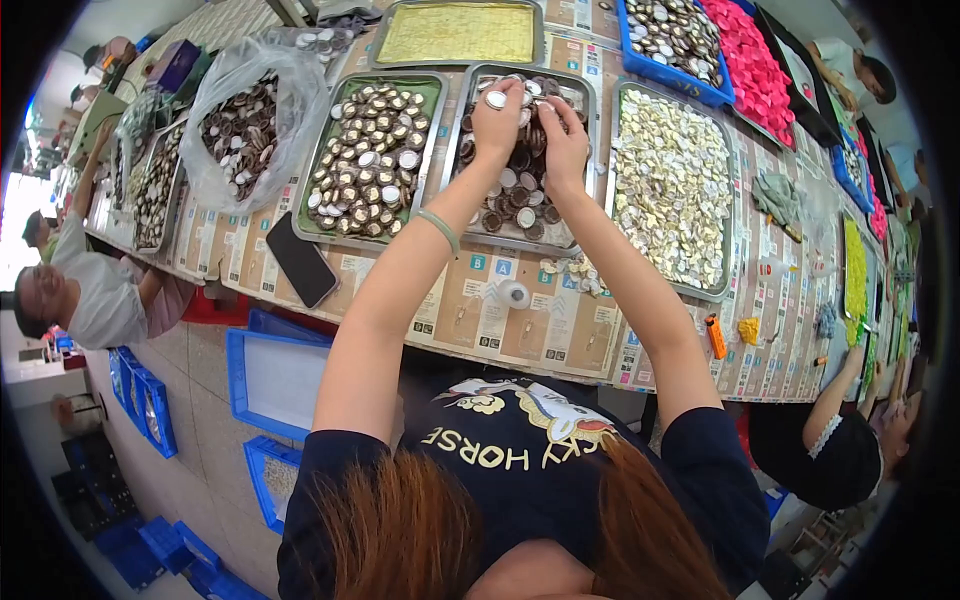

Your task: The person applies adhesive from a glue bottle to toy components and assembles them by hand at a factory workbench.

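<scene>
Both my hands are over a metal tray (448, 160) of small round discs, some dark-rimmed and some white-faced. My left hand (497, 122) is closed at the tray's far part, with a white-faced disc (495, 99) against its fingers. Close beside it on the right, my right hand (565, 145) reaches into the same heap, its fingers bent and apart. The undersides of both hands are hidden, so anything beneath the fingers does not show. More dark discs (515, 195) lie heaped below my wrists.
On the left stand a tray of gold-and-white discs (368, 160), a clear bag (300, 100) of dark discs and a black phone (302, 262). To the right is a tray of pale gold pieces (670, 190). A white bottle (514, 294) stands near the front edge. Other people sit at both sides.
</scene>
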Demonstrator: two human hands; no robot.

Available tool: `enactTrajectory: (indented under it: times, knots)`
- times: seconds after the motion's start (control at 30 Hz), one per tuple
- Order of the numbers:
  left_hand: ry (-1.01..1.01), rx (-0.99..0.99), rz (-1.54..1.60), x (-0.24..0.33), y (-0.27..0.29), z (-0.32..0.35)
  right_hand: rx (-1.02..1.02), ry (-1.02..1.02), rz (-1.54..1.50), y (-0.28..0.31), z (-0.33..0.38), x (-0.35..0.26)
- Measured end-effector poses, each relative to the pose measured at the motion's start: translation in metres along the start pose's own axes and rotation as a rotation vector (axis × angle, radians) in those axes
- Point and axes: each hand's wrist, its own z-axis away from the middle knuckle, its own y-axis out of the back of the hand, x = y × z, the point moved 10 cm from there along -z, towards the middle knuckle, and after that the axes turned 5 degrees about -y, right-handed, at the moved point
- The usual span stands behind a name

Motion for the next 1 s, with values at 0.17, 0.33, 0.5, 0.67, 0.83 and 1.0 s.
enactTrajectory:
  times: [0.17, 0.33, 0.5, 0.67, 0.83, 1.0]
  knots:
    - [0.039, -0.027, 0.011, -0.017, -0.026, -0.014, 0.003, 0.235, 0.377, 0.016, -0.004, -0.014]
    - [0.022, -0.116, -0.083, -0.021, -0.049, -0.034, 0.003, 0.409, 0.55, 0.012, -0.001, -0.037]
    - [-0.041, -0.269, -0.134, -0.012, -0.057, -0.034, -0.017, 0.408, 0.639, 0.01, 0.006, -0.038]
    - [-0.176, -0.456, -0.169, 0.014, -0.059, -0.02, -0.072, 0.525, 0.728, 0.004, 0.018, -0.046]
    - [-0.206, -0.484, -0.228, 0.019, -0.044, -0.027, -0.144, 0.59, 0.791, -0.007, 0.029, -0.054]
    - [-0.179, -0.37, -0.266, 0.014, -0.032, -0.054, -0.245, 0.612, 0.891, -0.014, 0.027, -0.059]
